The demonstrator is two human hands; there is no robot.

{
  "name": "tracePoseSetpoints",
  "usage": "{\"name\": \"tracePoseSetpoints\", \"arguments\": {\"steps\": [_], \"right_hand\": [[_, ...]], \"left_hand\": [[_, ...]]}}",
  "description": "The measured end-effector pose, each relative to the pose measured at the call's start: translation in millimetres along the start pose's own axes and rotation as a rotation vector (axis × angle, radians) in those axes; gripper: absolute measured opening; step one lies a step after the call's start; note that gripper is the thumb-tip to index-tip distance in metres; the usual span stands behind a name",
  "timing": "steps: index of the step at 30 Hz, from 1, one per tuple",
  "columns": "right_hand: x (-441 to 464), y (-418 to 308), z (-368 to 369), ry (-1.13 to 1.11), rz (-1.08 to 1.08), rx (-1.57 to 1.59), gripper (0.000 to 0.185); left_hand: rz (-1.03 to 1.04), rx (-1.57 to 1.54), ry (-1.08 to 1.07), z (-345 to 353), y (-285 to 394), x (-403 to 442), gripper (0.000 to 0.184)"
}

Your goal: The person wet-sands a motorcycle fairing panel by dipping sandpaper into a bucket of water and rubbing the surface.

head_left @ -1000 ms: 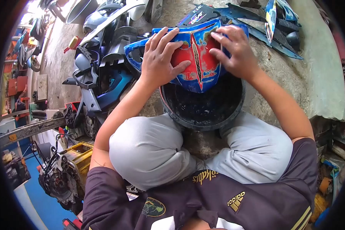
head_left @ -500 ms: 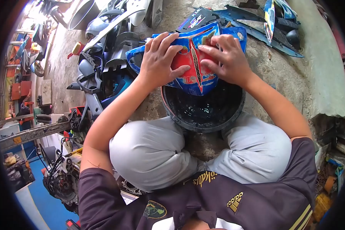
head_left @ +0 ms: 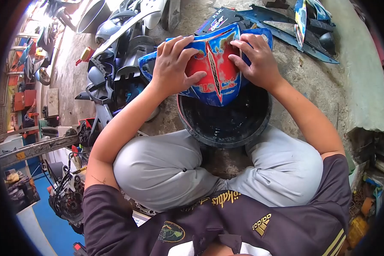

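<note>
A blue and red motorcycle body panel (head_left: 226,64) with scuffed paint and a narrow slot down its middle rests over a black basin (head_left: 224,138). My left hand (head_left: 170,66) grips the panel's left side, fingers toward the upper edge and thumb on the red face. At the right side, my right hand (head_left: 258,62) is bent round the panel's edge, its thumb and fingertips touching the painted face. Whether anything thin lies under the right fingers, I cannot make out. The basin stands between my knees, dark inside, its far part hidden by the panel.
Grey and black motorcycle parts (head_left: 100,81) are heaped at the left. More body panels (head_left: 277,32) lie on the concrete floor at the upper right, beside a pale ledge (head_left: 362,68). An engine (head_left: 70,200) sits at the lower left near a wooden beam (head_left: 38,149).
My right hand has slid outward to the right edge of the panel, uncovering more red paint. The panel and my left hand have shifted slightly left.
</note>
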State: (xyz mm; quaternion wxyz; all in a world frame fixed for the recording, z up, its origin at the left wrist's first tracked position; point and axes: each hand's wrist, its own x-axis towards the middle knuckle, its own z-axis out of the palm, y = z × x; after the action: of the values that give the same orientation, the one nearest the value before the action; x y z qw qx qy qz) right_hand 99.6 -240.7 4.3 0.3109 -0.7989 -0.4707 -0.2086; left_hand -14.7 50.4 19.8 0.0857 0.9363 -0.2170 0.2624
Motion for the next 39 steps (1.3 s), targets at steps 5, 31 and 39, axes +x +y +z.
{"name": "tracePoseSetpoints", "arguments": {"steps": [5, 31, 39], "right_hand": [[-7, 0, 6, 0.027, -0.002, -0.003, 0.035], [-3, -5, -2, -0.129, 0.090, 0.027, 0.040], [-3, -6, -2, -0.120, 0.108, 0.047, 0.039]], "left_hand": [[-0.027, -0.011, 0.026, 6, 5, -8, 0.067], [-0.031, -0.015, 0.031, 6, 6, -12, 0.066], [-0.048, -0.033, 0.031, 7, 7, -12, 0.065]]}}
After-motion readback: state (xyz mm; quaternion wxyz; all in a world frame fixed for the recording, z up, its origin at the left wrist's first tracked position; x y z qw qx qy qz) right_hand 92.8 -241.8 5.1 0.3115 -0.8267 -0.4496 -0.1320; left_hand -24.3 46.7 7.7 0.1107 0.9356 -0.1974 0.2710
